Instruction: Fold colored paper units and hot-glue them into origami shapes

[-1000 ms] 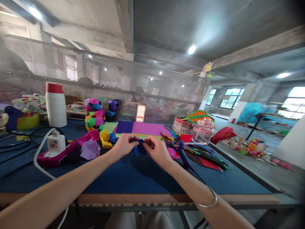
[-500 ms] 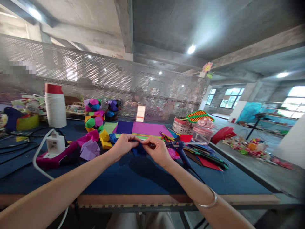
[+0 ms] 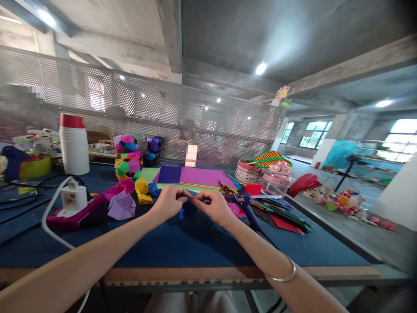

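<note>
Blue table (image 3: 182, 248) sits under both hands. Left hand (image 3: 167, 202) & right hand (image 3: 213, 208) each pinch a small blue folded paper (image 3: 185, 210) btwn them. Paper looks light, thin, easy to crush, so hold its edges w/ fingertips.

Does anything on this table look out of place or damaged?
Nothing looks damaged or spilled. Both hands, left hand and right hand, pinch a small dark blue folded paper piece. The blue glue gun lies on loose coloured paper sheets.
</note>
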Tool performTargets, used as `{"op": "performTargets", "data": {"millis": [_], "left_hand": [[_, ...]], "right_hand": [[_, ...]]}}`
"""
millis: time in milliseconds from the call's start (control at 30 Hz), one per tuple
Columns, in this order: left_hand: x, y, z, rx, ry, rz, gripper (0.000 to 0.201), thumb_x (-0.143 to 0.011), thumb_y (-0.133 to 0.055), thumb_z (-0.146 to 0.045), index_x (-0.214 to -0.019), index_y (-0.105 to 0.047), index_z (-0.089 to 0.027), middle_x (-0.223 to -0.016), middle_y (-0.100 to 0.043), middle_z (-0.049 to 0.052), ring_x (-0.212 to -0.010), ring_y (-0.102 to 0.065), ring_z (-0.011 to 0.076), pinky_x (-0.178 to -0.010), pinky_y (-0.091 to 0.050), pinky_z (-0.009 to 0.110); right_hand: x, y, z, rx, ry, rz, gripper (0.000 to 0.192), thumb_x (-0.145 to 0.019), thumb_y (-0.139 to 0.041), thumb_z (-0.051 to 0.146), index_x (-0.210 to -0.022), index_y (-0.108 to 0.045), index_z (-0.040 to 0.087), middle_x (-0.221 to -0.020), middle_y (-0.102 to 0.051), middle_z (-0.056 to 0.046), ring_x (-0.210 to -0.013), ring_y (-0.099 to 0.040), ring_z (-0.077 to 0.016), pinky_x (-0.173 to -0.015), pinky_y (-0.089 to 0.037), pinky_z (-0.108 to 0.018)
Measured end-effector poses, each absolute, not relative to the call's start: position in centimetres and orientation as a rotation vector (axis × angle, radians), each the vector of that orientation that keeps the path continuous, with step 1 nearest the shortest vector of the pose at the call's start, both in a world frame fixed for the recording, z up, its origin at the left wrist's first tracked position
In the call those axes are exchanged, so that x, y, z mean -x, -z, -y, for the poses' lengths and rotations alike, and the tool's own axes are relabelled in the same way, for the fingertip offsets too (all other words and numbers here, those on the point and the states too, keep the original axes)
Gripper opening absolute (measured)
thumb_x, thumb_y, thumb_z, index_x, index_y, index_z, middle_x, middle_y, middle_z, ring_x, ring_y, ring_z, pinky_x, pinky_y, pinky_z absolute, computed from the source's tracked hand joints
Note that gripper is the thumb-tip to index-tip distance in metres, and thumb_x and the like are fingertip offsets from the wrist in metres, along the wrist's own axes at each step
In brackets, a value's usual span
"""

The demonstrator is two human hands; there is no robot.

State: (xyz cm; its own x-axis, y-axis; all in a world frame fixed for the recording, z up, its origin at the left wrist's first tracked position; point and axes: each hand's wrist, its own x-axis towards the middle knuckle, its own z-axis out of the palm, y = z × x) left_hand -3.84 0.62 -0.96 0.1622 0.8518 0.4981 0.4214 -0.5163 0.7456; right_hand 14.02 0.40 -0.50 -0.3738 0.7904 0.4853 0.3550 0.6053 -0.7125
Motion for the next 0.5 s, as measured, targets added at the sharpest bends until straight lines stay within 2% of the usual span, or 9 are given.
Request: {"op": "performTargets", "data": {"millis": [100, 167, 333, 500], "left_hand": [[3.7, 0.7, -0.1, -2.054, -1.348, -1.199, 0.018, -0.070, -0.057, -0.019, -0.076, -0.073, -0.017, -0.067, -0.068, 0.003, -0.064, -0.059, 0.0171, -0.063, -0.043, 0.026], [3.6, 0.5, 0.1, -2.075, -1.366, -1.209, 0.018, -0.070, -0.056, -0.018, -0.076, -0.073, -0.017, -0.069, -0.069, 0.004, -0.066, -0.059, 0.0172, -0.064, -0.043, 0.026], [3.5, 0.4, 0.1, -2.127, -1.295, -1.274, 0.021, -0.073, -0.054, -0.020, -0.083, -0.072, -0.016, -0.065, -0.066, 0.002, -0.056, -0.053, 0.0128, -0.056, -0.039, 0.023], [3.4, 0.4, 0.0, -2.226, -1.198, -1.270, 0.023, -0.071, -0.055, -0.020, -0.087, -0.071, -0.016, -0.067, -0.066, 0.001, -0.059, -0.054, 0.0127, -0.057, -0.039, 0.022]], "right_hand": [[-14.1, 0.8, -0.7, 0.937, -0.737, 1.977, 0.025, -0.077, -0.062, 0.039, -0.076, -0.064, 0.014, -0.066, -0.062, 0.000, -0.056, -0.055, -0.0115, -0.051, -0.043, -0.020], [-14.1, 0.8, -0.6, 0.963, -0.694, 2.009, 0.025, -0.080, -0.059, 0.038, -0.079, -0.064, 0.014, -0.066, -0.062, -0.001, -0.056, -0.055, -0.0116, -0.050, -0.041, -0.020], [-13.8, 0.5, 0.3, 0.973, -0.180, 2.071, 0.017, -0.083, -0.054, 0.026, -0.074, -0.065, 0.017, -0.064, -0.063, -0.001, -0.059, -0.055, -0.0120, -0.054, -0.036, -0.020], [-13.9, 0.7, 0.5, 0.960, 0.048, 2.122, 0.013, -0.083, -0.053, 0.017, -0.072, -0.059, 0.017, -0.065, -0.061, -0.001, -0.058, -0.052, -0.0114, -0.056, -0.034, -0.021]]}}
